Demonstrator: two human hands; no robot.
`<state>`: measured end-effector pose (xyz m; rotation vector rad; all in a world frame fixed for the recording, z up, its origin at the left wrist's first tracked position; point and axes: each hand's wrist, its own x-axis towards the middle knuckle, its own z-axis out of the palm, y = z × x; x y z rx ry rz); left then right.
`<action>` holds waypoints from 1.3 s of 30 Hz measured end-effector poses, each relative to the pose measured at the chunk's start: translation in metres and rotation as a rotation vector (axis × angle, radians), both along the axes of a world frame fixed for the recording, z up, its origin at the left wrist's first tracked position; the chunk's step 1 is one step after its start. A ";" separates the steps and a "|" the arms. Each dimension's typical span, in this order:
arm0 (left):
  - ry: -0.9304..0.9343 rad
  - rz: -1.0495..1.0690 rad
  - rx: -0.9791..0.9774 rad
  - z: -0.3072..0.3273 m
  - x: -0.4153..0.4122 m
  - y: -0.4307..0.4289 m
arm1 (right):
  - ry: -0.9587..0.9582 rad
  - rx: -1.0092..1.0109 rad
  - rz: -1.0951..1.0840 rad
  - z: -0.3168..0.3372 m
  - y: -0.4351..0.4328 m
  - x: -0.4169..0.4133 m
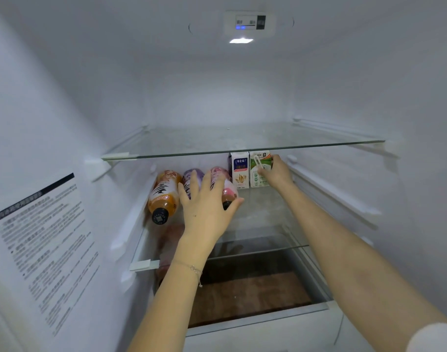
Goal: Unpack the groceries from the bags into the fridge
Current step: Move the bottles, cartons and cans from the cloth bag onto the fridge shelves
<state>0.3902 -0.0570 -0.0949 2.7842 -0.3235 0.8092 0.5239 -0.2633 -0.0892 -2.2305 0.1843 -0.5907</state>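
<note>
Inside the open fridge, three drink bottles lie on their sides on the middle glass shelf [263,212]: an orange one [164,196] at the left, a purple one [191,177] and a pink one [228,190]. My left hand [207,201] rests flat with straight fingers over the purple and pink bottles. At the back of the same shelf stand two small cartons, a blue-and-white one [239,170] and a green-and-white one [258,171]. My right hand [277,172] grips the green-and-white carton from its right side.
The upper glass shelf [242,149] holds nothing and hangs just above the cartons. Below the middle shelf is a lower compartment with a dark brown surface [247,295]. A printed label [42,250] covers the left wall. The fridge lamp [241,41] glows at the top.
</note>
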 end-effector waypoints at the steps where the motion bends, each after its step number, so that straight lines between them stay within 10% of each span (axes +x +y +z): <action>1: -0.008 -0.002 -0.003 0.000 -0.002 0.000 | 0.028 -0.025 0.002 -0.002 -0.001 -0.002; 20: -0.019 -0.391 0.009 -0.013 -0.058 -0.014 | 0.018 -0.508 -0.025 -0.001 0.014 -0.273; 39: 0.057 -0.915 -0.031 -0.053 -0.402 -0.134 | 0.144 -0.636 -0.393 -0.036 -0.050 -0.694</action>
